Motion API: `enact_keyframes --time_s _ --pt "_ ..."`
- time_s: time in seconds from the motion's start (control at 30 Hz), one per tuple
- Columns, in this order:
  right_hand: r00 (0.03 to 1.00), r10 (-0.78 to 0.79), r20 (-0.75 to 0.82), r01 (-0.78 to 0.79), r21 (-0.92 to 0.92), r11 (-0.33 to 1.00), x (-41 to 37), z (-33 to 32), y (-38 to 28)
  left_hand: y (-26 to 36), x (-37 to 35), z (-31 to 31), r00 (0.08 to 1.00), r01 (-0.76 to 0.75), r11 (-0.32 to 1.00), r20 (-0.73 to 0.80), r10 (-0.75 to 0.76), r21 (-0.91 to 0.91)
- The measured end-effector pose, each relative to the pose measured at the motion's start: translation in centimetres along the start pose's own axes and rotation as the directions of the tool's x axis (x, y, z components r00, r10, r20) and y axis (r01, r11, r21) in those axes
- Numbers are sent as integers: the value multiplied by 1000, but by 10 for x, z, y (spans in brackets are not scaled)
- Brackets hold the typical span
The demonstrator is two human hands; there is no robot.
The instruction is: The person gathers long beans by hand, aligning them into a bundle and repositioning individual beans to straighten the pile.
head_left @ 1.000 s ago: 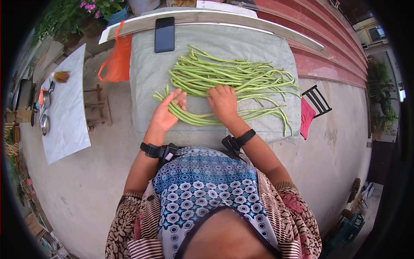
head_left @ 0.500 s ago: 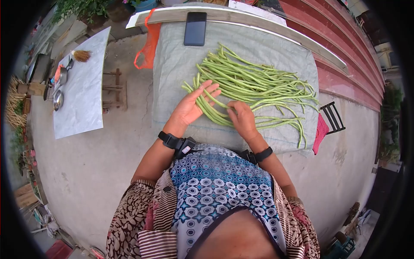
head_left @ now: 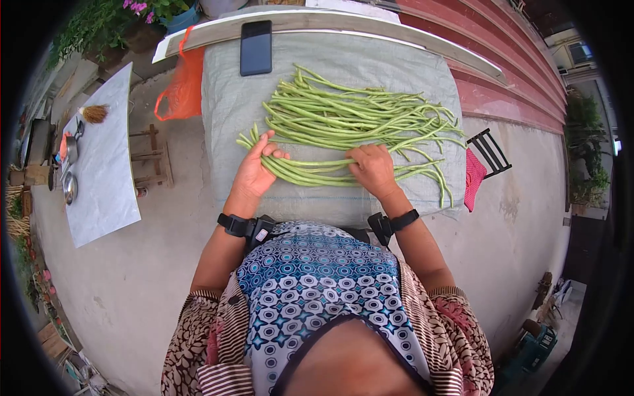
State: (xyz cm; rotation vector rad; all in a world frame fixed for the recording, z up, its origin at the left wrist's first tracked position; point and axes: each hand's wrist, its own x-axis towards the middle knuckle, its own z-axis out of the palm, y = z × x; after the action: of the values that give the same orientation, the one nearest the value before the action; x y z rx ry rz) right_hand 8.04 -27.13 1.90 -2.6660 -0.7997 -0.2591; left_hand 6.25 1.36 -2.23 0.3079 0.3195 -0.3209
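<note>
The left hand (head_left: 254,175) curls its fingers round the stem ends of a small bunch of beans (head_left: 310,173). The right hand (head_left: 373,170) lies palm down, fingers closed over the same bunch farther along, so it sits between and under both hands near the front edge of the desk (head_left: 224,112). The risk, as I judge it, lies in the loose tails. Past the right hand they trail outward and cross stalks of the big pile of beans (head_left: 356,112) just beyond the fingers, so a pull could drag strays along or tip a few onto the concrete floor (head_left: 152,277) (limp pods slide easily). A grey woven cloth (head_left: 422,72) covers the desk. A phone (head_left: 255,47) lies well beyond the left hand, and an orange bag (head_left: 177,89) hangs off to that hand's outer side. The setting is outdoors: a second desk (head_left: 105,198) with pots (head_left: 69,188) stands farther out that way, and a black chair (head_left: 487,153) stands past the right hand.
</note>
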Motion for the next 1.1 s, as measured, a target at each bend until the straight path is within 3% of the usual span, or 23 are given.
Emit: enact_keyframes --time_s 0.1,0.17,0.27,0.3,0.33,0.4,0.5,0.57,0.63,0.8,0.9,1.1 --pt "993 103 -53 -109 -132 985 -17 -22 49 2 4 -10 999 -24 999 -27 23 -33" --pt "974 125 -187 -166 -220 961 -28 -45 78 4 5 -16 997 -41 998 -66 38 -43" --pt "933 328 -148 -359 -384 851 -45 -81 107 6 5 -22 995 -22 997 -100 15 -69" --pt "915 389 -110 -394 -455 799 -55 -85 121 6 4 -21 992 -33 998 -120 27 -49" --pt "836 549 20 -464 -508 726 -54 -97 117 5 3 -18 990 -43 999 -139 38 -29" --pt "753 610 245 -369 -610 701 -60 -113 101 3 3 -15 987 -59 998 -152 56 -11" --pt "880 428 205 -340 -356 871 -48 -94 91 4 5 -13 987 -67 998 -148 65 -5" --pt "948 305 94 -289 -157 945 -19 -68 67 4 5 -9 985 -57 998 -161 57 5" --pt "986 157 47 -158 16 987 10 -45 28 3 5 -7 980 -68 997 -184 74 39" --pt "998 17 -66 -20 -38 999 54 17 -18 4 6 -23 990 -54 999 -134 53 0" --pt "994 60 -88 -70 -122 990 58 34 -23 3 4 -18 988 -47 999 -146 44 -19" --pt "970 -38 -239 42 13 999 54 20 -23 3 6 -27 993 -40 999 -108 40 1"
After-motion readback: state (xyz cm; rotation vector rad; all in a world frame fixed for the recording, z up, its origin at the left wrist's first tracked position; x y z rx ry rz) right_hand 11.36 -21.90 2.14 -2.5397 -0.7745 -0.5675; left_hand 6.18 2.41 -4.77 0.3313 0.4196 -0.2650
